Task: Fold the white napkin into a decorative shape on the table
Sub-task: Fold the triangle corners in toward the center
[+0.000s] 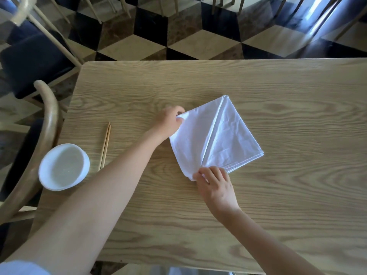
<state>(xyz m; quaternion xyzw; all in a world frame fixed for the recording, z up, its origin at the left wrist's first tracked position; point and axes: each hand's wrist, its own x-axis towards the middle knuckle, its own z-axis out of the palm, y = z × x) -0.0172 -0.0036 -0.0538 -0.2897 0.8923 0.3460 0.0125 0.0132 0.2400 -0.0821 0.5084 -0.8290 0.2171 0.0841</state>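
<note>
Napkin (228,135), white and folded into a diamond, lies a little right of the middle of the pale wooden table (278,205), which fills most of the view. Beyond the table's far edge is a floor (139,46) of black, cream and brown tiles. Two wooden chairs stand at the left: one with a dark seat (33,62) farther off, and one with a curved back (47,120) close against the table's left edge. On the napkin a straight crease runs from the far corner to the near corner, and the left half looks loose and rumpled. A white bowl (65,165) sits near the table's left edge. The left hand (168,122) pinches the napkin's left corner with curled fingers. The right hand (216,185) grips the near tip between fingers and thumb. A pair of wooden chopsticks (105,145) lies just right of the bowl, partly under the left forearm.
</note>
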